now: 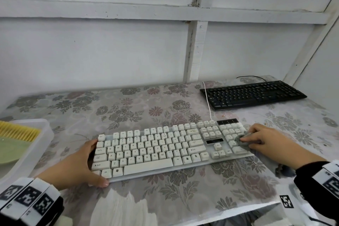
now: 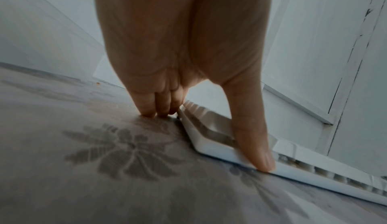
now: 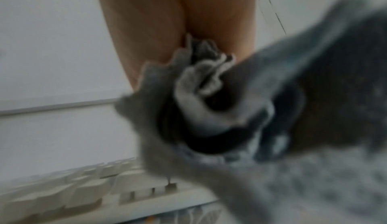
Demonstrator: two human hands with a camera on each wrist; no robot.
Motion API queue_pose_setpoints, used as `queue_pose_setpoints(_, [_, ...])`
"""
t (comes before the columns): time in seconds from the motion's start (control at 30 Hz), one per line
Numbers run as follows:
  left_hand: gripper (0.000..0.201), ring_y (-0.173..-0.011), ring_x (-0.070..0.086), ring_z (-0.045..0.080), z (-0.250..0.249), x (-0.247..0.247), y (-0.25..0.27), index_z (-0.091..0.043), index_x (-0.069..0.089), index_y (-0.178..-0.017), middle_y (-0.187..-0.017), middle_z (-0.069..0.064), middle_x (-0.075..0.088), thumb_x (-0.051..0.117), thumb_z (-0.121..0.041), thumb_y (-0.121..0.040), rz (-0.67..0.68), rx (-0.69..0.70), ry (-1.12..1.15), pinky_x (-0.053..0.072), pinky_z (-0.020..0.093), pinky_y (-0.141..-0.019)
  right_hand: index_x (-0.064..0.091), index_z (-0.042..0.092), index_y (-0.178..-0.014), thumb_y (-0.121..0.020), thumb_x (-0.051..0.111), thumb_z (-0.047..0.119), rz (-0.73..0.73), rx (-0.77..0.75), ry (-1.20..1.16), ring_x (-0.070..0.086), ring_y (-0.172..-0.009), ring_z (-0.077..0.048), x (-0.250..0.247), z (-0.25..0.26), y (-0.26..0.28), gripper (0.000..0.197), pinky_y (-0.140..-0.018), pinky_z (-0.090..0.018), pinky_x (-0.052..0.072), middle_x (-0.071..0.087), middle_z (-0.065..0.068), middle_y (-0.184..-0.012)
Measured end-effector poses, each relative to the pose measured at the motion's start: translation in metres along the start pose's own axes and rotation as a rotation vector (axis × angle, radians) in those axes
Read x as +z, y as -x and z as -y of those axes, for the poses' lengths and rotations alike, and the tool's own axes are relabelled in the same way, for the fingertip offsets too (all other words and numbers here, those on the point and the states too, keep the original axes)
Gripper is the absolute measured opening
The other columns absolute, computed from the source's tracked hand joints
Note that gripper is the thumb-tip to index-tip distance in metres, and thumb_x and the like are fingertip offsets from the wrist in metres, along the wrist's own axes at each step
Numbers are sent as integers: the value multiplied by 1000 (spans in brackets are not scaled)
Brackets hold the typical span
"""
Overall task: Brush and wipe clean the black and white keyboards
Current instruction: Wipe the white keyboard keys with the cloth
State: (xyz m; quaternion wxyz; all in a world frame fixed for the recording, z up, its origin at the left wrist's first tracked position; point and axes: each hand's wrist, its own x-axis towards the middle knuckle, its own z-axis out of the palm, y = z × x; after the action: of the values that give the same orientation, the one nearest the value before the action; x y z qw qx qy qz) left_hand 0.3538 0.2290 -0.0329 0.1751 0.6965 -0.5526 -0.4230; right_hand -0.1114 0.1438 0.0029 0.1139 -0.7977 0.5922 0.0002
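Note:
The white keyboard [image 1: 165, 150] lies across the middle of the floral table. My left hand [image 1: 88, 163] holds its left end, with the thumb on the front corner and the fingers at the far corner. In the left wrist view the thumb tip presses the front rim of the white keyboard [image 2: 211, 144]. My right hand [image 1: 260, 139] grips a bunched grey cloth [image 1: 242, 140] and presses it on the number pad at the right end. The right wrist view shows the grey cloth [image 3: 230, 111] blurred above the white keyboard [image 3: 73, 194]. The black keyboard [image 1: 253, 94] sits at the back right, untouched.
A clear plastic bin [image 1: 42, 139] at the left edge holds a yellow-bristled brush [image 1: 18, 131] and a green item [image 1: 11, 152]. A white cable [image 1: 208, 101] runs from the white keyboard past the black one. White wall panels close the back and right.

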Motion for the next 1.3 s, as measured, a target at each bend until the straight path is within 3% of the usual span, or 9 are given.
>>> queue_pose_setpoints(0.13, [156,-115,44,8,0,-1,2,-26,15,-146,-121,-18,43,92,-48,-12,17,-8,2,34,26,-98,72,28,-105,-88,63,23,-19,27,-8,50,-83,-1,-3,-8,-5,20,-65,-10,36,52,11,-95])
queue_pose_setpoints(0.27, [149,-114,45,8,0,-1,1,-26,14,-146,-120,-18,44,93,-40,-20,14,-8,-6,35,25,-96,74,22,-105,-89,61,17,-39,158,62,52,-84,-11,-10,-25,-4,21,-63,-15,32,51,7,-92])
queue_pose_setpoints(0.43, [155,-117,44,8,-1,-1,2,-27,14,-146,-126,-16,45,93,-45,-14,25,-21,-2,35,27,-100,70,26,-110,-89,61,20,-141,64,6,49,-82,-3,-13,-3,0,23,-65,-4,33,52,10,-93])
queue_pose_setpoints(0.57, [132,-111,42,7,-4,2,2,-24,14,-146,-118,-16,42,94,-17,-42,-8,-26,9,33,23,-92,68,34,-108,-90,60,23,-66,-78,-37,49,-86,2,1,26,0,22,-72,-8,38,48,19,-95])
queue_pose_setpoints(0.63, [128,-109,41,6,-6,2,2,-23,14,-146,-118,-16,41,92,-13,-46,-11,-32,16,32,22,-90,70,31,-110,-90,60,25,-43,-57,-37,50,-87,-1,7,22,-2,23,-77,-14,41,48,17,-94])
queue_pose_setpoints(0.77, [138,-112,42,7,-2,0,1,-25,14,-146,-120,-17,42,95,-25,-35,5,-39,2,33,23,-93,69,31,-110,-89,61,21,-22,-14,-59,48,-80,3,3,9,-1,24,-69,-7,36,47,18,-91])
queue_pose_setpoints(1.0, [131,-111,42,5,-4,1,2,-24,14,-146,-110,-25,41,94,-17,-42,-9,-17,16,32,21,-91,68,39,-98,-89,62,17,-68,137,22,52,-84,-11,-10,-12,6,24,-64,-14,32,51,5,-92])
queue_pose_setpoints(1.13, [127,-109,42,5,-6,1,3,-25,14,-146,-110,-24,40,93,-17,-46,-21,-24,-9,32,21,-89,68,30,-110,-90,60,21,-156,62,-32,48,-84,-4,-7,4,7,24,-66,-9,31,48,13,-93])
queue_pose_setpoints(1.3, [123,-102,41,1,-10,2,5,-25,15,-145,-102,-32,37,91,-16,-50,-28,-13,-37,31,17,-82,69,26,-112,-89,62,17,-84,30,-50,47,-81,1,6,8,4,26,-70,-4,35,48,15,-93])
